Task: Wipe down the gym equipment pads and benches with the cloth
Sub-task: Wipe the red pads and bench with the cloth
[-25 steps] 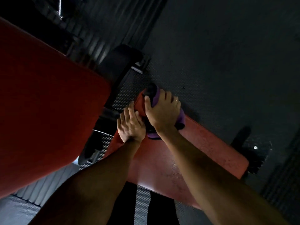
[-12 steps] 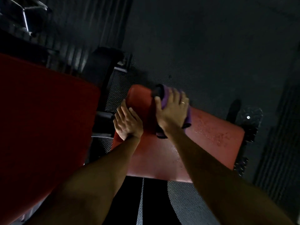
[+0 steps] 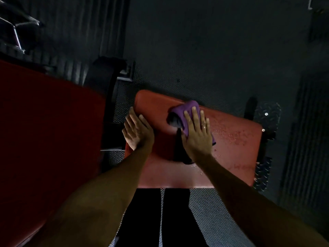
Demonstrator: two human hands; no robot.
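The right hand point(image 3: 196, 134) lies flat on the cloth point(image 3: 185, 109), fingers straight and slightly spread, pressing it down onto the seat pad point(image 3: 231, 157) rather than gripping it. The left hand point(image 3: 138, 132) is also flat, fingers extended and close together, resting on the pad's left edge as if to brace.

The cloth sits near the far edge of the pad, about midway along it, bunched into a thick wad that sticks out beyond the fingertips. It is purple and looks soft, light and limp, probably microfibre. It should fold and slide easily, so a broad palm on top seems the best hold, with the thumb catching any loose edge. Its near end falls in shadow and cannot be made out.

The pad is a rounded rectangle in red vinyl, smooth with a dull sheen, likely firm foam beneath. Droplets point(image 3: 236, 136) bead on its right half, which suggests a slick, non-absorbent skin and an area not yet wiped.

To the left stands a larger red pad point(image 3: 44, 131) on a black metal frame point(image 3: 110, 111). A studded metal plate point(image 3: 267, 113) sits just past the seat's right end, and the dark floor point(image 3: 195, 50) has a fine dimpled rubber texture.
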